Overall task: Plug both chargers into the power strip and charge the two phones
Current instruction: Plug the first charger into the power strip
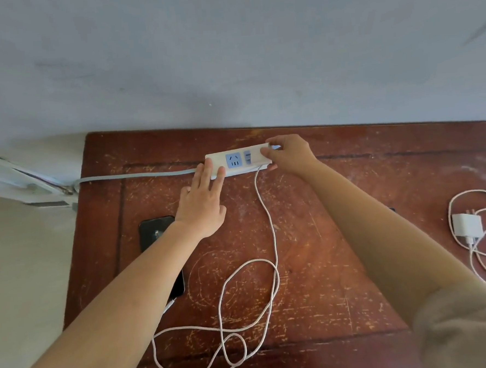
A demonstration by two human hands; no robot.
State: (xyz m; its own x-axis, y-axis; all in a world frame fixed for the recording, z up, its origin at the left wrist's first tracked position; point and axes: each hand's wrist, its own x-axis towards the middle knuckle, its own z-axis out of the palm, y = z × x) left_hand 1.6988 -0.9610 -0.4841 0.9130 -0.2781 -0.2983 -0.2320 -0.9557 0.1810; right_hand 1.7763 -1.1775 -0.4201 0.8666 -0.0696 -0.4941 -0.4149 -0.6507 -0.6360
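table (312, 265) first: scratched red-brown wood, carrying everything i need. power strip (239, 160) lies along its far edge, long axis running left to right across my view, its grey cord trailing off to the left. my left hand (202, 206) is flat and spread, fingers (207, 171) pressing the strip's near left end to pin it; nothing is gripped there. my right hand (289, 154) sits over the strip's right end, fingers curled in around what i judge to be the first charger at the socket. the hand hides the plug, so i cannot tell whether it is fully seated.

a white cable (266, 211) drops from under that hand, runs toward me, loops on the table and heads back left toward the dark phone (153, 232) lying under my left forearm. whether it is plugged into that phone i cannot say for sure.

the second charger (467, 224) lies well apart at the far right, prongs up, inside its coiled cable. my right hand is the nearer one to it. the blue socket (233, 160) between my two hands stands free, facing up, so that charger has to travel left to reach it. the second phone i cannot pick out.
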